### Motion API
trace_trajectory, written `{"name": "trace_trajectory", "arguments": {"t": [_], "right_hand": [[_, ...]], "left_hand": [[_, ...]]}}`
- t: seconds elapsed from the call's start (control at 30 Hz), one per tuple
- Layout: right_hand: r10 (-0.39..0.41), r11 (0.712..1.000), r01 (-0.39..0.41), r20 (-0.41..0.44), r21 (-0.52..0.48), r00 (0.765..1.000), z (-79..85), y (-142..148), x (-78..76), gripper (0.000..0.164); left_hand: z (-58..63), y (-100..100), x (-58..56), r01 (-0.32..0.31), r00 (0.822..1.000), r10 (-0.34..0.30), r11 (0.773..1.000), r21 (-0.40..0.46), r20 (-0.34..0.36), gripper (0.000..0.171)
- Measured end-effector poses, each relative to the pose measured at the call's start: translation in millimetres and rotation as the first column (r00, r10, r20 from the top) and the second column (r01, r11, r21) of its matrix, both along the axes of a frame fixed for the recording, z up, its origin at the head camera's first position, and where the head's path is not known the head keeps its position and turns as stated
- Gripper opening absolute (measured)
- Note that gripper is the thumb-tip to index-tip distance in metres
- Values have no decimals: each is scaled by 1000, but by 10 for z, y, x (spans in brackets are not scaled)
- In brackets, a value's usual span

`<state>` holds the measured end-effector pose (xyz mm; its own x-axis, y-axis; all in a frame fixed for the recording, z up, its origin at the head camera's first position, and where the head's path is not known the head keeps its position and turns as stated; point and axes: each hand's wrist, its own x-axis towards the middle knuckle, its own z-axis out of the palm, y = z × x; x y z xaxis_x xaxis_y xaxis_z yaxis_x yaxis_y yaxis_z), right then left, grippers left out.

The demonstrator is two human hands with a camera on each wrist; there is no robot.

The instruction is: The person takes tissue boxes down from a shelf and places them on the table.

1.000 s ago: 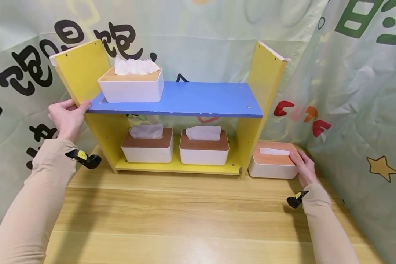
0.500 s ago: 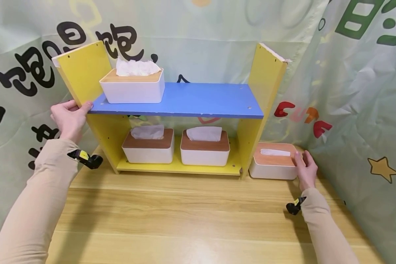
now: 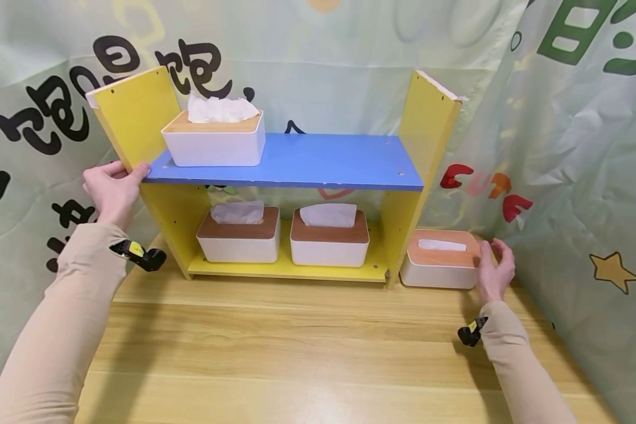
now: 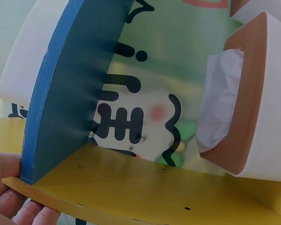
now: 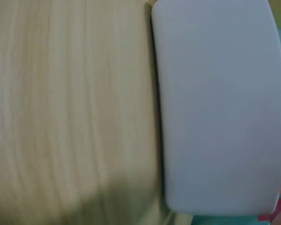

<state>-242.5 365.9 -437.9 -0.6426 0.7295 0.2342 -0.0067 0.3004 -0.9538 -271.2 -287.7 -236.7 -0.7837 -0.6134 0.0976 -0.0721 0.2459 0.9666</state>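
Observation:
A yellow-and-blue shelf unit point(image 3: 339, 159) stands upright at the back. My left hand point(image 3: 112, 191) grips its left side panel where the blue board meets it; in the left wrist view the thumb is against the blue board's edge and the fingers curl behind the yellow panel point(image 4: 131, 187). To the right of the unit, a white tissue box with a wooden lid point(image 3: 440, 274) sits on the table, its white front point(image 5: 220, 108) filling much of the right wrist view. Beside its right end is my right hand point(image 3: 495, 274), fingers loosely bent; whether they touch the box is unclear.
One tissue box point(image 3: 214, 147) stands on the blue board's left side. Two more, a left one point(image 3: 238, 250) and a right one point(image 3: 328, 253), stand on the lower yellow board. A printed cloth point(image 3: 572, 176) hangs behind and to the right. The wooden table point(image 3: 297, 347) extends in front.
My right hand has slid off the tissue box's lid and drawn to the right of its end. The box stays in place. My left hand keeps its grip on the shelf unit.

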Motion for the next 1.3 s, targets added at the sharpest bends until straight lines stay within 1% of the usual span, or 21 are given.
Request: {"name": "trace_trajectory", "arguments": {"t": [0.17, 0.33, 0.53, 0.6, 0.73, 0.93, 1.1, 1.2, 1.3], "right_hand": [[-53, 997, 56, -63, 44, 997, 109, -134, 26, 43], [-63, 995, 74, -152, 64, 986, 208, -247, 24, 34], [-43, 997, 58, -250, 53, 967, 358, -396, 28, 10], [-29, 998, 44, -276, 49, 961, 420, -453, 38, 7], [3, 999, 14, -322, 48, 947, 527, -563, 57, 7], [38, 998, -15, -417, 59, 908, 726, -759, 104, 10], [98, 994, -59, -483, 97, 870, 940, -998, 233, 17], [143, 988, -91, -530, 123, 836, 1061, -1141, 315, 20], [183, 981, -113, -566, 157, 804, 1142, -1248, 360, 21]], "left_hand": [[6, -1, 5, 4, 1000, -4, 1000, -3, 2, 53], [6, -3, 7, 6, 1000, -6, 1000, -7, 11, 54], [3, -9, 8, 9, 1000, -9, 1000, -18, 9, 54], [1, -11, 6, 9, 1000, -9, 1000, -20, 7, 53], [-3, -16, 1, 5, 1000, -4, 1000, -21, 8, 53], [-6, -20, -4, 0, 1000, 0, 1000, -11, 8, 54], [-9, -26, -5, 0, 1000, 0, 1000, -4, -5, 54], [-10, -23, -6, -1, 1000, 1, 1000, -5, -1, 54], [-9, -19, -6, -4, 1000, 4, 1000, -8, 4, 54]]}}
